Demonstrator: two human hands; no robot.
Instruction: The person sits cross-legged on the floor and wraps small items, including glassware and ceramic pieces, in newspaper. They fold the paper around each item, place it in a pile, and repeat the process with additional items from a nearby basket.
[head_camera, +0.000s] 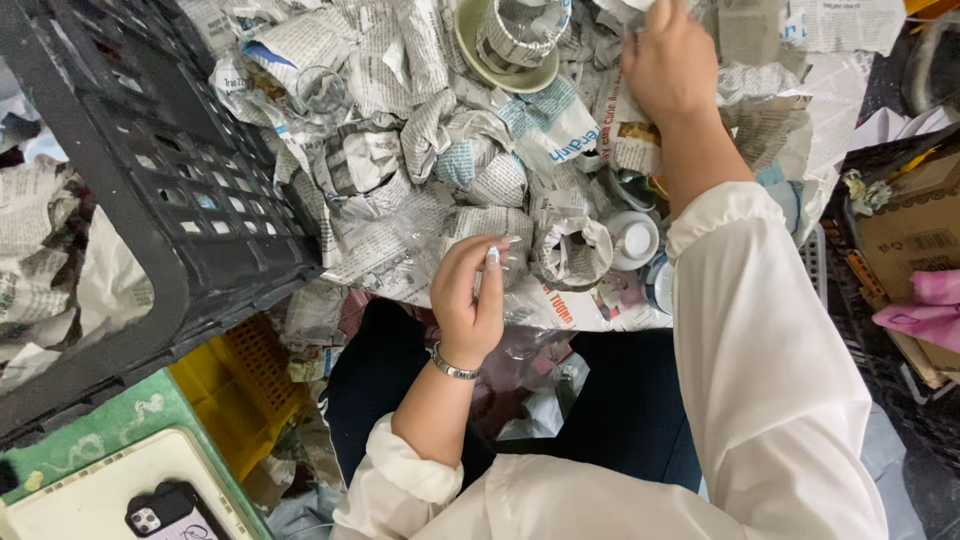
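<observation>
From the head camera, the left hand is curling its fingers narrowly around a small clear glass that is partly swathed in crumpled newspaper, the thumb pressing on the near side and the fingertips closing over the rim; the glass is sitting right under those fingertips at the near edge of the heap. The right hand is reaching far beyond, its fingers bent down into the newspaper wrappings at the top of the view, gripping a fold of paper as far as can be judged, though the fingertips themselves are hidden. Just beside the left fingers, toward the right arm, a wrapped cup with an open paper mouth is lying on its side, and next to that a small white cup is showing bare. Beyond the left fingertips, an empty clear glass is poking out of the heap, and near the right fingers a pale green cup lined with paper is standing upright. A black plastic crate is leaning well to the left of the hands, and a phone is lying on a tray below it. To do this well, the glass wants a light, even grip near its rim while the paper is peeled away slowly, keeping it low over the padded heap so a slip would be harmless.
</observation>
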